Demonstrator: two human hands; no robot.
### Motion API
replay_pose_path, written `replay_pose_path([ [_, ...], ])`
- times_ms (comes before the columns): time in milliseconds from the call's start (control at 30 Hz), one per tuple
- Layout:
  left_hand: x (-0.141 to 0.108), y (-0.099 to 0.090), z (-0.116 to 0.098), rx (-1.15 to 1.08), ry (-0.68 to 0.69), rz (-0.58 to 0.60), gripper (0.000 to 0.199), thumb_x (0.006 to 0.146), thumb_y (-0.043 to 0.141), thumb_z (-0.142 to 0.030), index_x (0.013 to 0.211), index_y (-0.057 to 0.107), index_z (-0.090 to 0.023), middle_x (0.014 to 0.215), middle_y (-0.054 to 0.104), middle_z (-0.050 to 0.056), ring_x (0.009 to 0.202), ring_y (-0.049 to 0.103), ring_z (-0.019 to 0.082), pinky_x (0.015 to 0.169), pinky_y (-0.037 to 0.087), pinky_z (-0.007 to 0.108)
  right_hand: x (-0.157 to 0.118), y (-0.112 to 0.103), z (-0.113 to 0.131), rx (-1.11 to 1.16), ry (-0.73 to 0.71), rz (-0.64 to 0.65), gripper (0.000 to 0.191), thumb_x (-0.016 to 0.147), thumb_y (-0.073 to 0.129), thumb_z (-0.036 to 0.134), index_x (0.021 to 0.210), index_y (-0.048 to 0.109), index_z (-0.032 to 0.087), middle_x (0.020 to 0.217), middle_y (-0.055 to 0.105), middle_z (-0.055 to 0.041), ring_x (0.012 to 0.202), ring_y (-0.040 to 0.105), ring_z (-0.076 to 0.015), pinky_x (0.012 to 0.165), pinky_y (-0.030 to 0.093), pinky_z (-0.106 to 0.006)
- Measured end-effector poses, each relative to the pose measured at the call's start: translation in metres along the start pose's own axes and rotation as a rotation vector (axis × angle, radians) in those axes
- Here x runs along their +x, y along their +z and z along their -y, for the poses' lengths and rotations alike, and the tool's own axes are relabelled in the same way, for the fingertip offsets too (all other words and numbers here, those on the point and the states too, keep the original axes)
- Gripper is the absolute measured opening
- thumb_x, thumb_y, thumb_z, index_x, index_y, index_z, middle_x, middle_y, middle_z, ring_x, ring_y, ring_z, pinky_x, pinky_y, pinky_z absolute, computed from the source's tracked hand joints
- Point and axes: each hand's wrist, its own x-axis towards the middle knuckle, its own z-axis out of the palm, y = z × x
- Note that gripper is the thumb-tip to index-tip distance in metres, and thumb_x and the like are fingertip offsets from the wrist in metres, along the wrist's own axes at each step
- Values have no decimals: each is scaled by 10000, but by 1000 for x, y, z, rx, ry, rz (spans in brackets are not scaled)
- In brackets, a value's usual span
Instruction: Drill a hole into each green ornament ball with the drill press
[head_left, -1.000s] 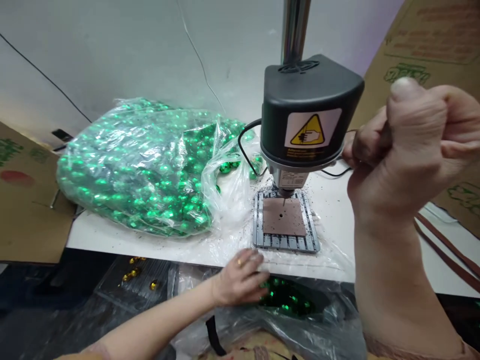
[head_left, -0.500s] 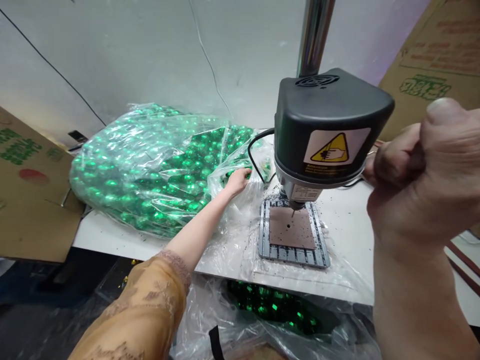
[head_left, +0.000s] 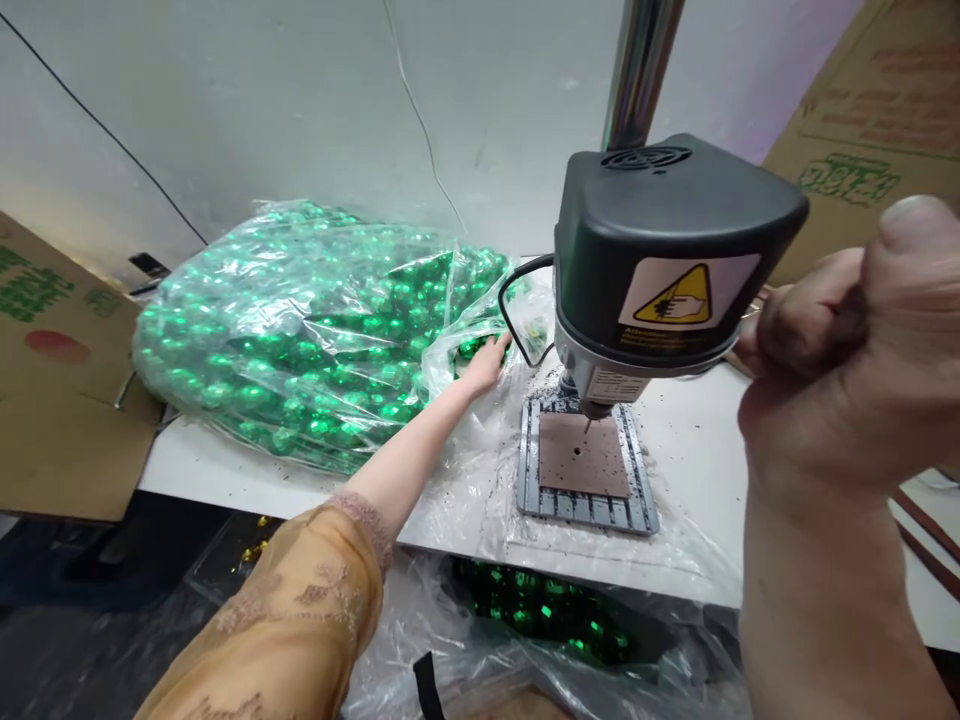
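My left hand [head_left: 484, 368] reaches into the mouth of a clear plastic bag [head_left: 300, 320] full of shiny green faceted balls. Its fingers are stretched out and slightly apart, touching or just above the green balls [head_left: 472, 347] at the opening. My right hand [head_left: 840, 330] is closed in a fist at the right side of a black drill press [head_left: 675, 220], wrapped round its handle, which the fingers mostly hide. The thin drill bit [head_left: 588, 426] stands above a brown square board [head_left: 581, 475] with a dark round hole. That board lies on the slotted grey base plate [head_left: 529, 480].
Dark shavings lie around the base on the white table [head_left: 690, 470]. Below its front edge, another plastic bag holds green balls [head_left: 540, 610]. Cardboard boxes stand at the left [head_left: 67, 380] and right [head_left: 847, 130]. A black cable [head_left: 502, 300] loops beside the drill press.
My left hand has shifted slightly right, and its curled fingers have stretched out at the bag's mouth. My right hand stays closed beside the drill press. The view has moved a little.
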Motion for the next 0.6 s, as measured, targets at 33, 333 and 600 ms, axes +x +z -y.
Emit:
replay_pose_path([
  [33, -4, -2, -1, 18, -16, -20, 354, 794, 753, -155, 1144, 744, -206, 1295, 648, 162, 1286, 619, 377, 1157, 459, 502, 0, 0, 0, 5, -10, 2, 426, 856, 704, 264, 564, 393, 252, 454, 354, 81, 402, 313, -86, 399, 249, -323],
  [333, -64, -39, -36, -424, -143, -135, 309, 886, 741, -338, 1176, 696, -241, 1076, 656, 74, 983, 688, 257, 950, 596, 444, 2, -3, -5, 48, -98, 62, 427, 884, 675, 239, 545, 416, 234, 435, 394, 75, 376, 344, -72, 389, 271, -323],
  [600, -123, -17, -68, -1191, -439, 60, 502, 895, 778, -542, 1285, 641, -257, 1104, 752, 79, 966, 777, 270, 886, 655, 480, 0, -4, -4, 68, -79, 87, 450, 931, 633, 198, 564, 373, 207, 448, 381, 88, 387, 351, -29, 408, 283, -255],
])
